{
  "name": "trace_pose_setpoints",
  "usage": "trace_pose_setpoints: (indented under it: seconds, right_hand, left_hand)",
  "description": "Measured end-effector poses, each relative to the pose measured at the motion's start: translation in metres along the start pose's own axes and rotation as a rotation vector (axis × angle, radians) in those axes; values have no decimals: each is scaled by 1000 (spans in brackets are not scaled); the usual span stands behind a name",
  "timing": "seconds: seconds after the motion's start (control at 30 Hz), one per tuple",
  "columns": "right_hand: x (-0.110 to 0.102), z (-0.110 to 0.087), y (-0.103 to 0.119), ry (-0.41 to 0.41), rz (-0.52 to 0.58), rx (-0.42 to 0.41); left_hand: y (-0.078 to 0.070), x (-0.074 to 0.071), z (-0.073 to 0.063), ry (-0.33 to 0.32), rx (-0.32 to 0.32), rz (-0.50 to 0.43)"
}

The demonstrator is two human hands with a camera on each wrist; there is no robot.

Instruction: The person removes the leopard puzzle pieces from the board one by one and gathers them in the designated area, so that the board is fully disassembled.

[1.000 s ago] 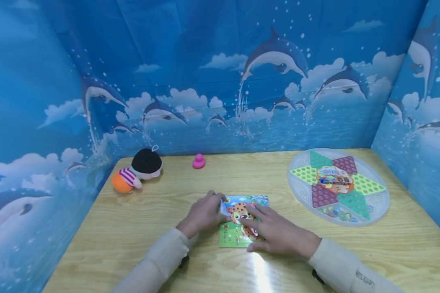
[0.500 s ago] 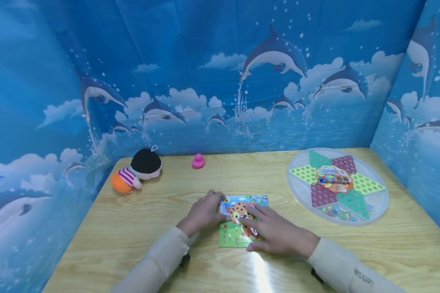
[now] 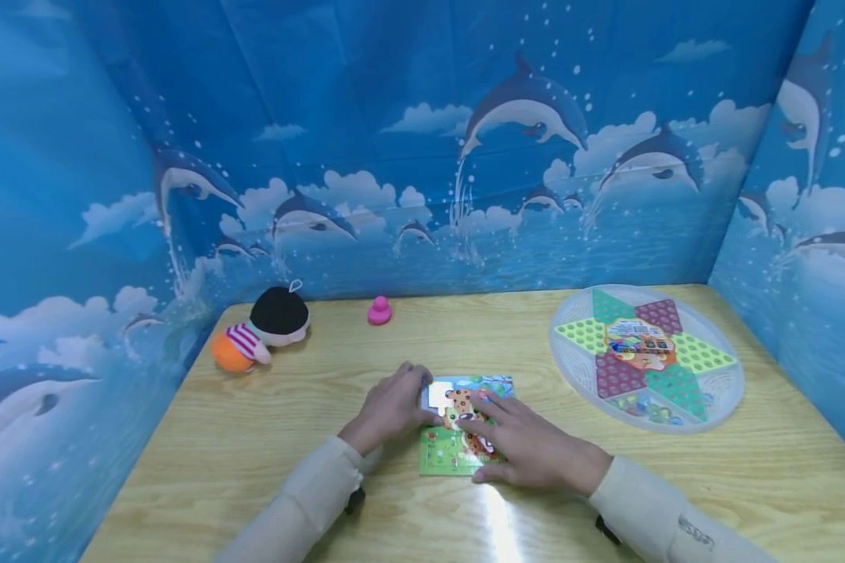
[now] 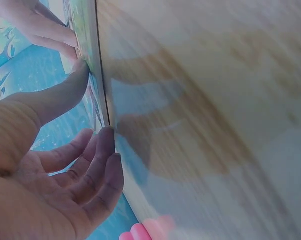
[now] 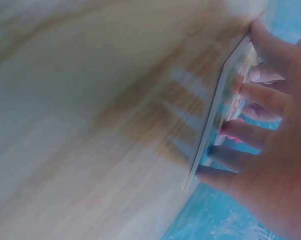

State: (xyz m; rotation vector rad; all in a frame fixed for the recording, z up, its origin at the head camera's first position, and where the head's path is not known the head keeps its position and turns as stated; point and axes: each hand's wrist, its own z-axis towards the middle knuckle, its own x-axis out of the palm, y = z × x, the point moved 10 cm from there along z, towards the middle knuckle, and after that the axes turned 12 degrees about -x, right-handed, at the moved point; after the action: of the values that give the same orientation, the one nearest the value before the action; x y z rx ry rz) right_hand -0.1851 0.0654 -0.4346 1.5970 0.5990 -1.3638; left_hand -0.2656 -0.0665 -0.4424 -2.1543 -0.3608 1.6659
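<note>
A small jigsaw puzzle [image 3: 451,453] with a spotted leopard on green and blue lies flat on the table. Near its upper left corner shows a bright white square patch [image 3: 439,395]. My left hand [image 3: 392,405] grips the puzzle's left side around that corner, index fingertip at the upper end and thumb lower down. In the left wrist view, those fingertips meet the puzzle's thin edge [image 4: 101,75]. My right hand [image 3: 531,446] rests over the right half with spread fingers, its fingertips on the picture and thumb by the near edge. It hides part of the leopard.
A Chinese checkers board [image 3: 577,375] with marbles in its rim stands on the right of the wooden table [image 3: 338,352]. At the back left lie a plush doll [image 3: 280,315] and a pink rubber duck [image 3: 379,311]. A dolphin-printed backdrop [image 3: 366,102] walls in the table.
The white square patch has appeared at the puzzle's upper left, where blue sky and a yellow sun showed before. Both hands keep nearly the same places.
</note>
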Motion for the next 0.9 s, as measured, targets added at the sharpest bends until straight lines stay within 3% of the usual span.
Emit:
trace_pose_setpoints:
  seconds: [0.17, 0.47, 0.67, 0.9]
  right_hand:
    - [0, 0, 0, -2, -7, -5]
    - [0, -1, 0, -8, -18, -9]
    - [-1, 0, 1, -22, -51, -25]
    - [0, 0, 0, -11, -38, -19]
  left_hand:
    - [-2, -4, 0, -19, 16, 8]
    - [-2, -14, 4, -83, 0, -68]
    - [-2, -21, 5, -140, 3, -157]
    - [3, -22, 8, -125, -7, -263]
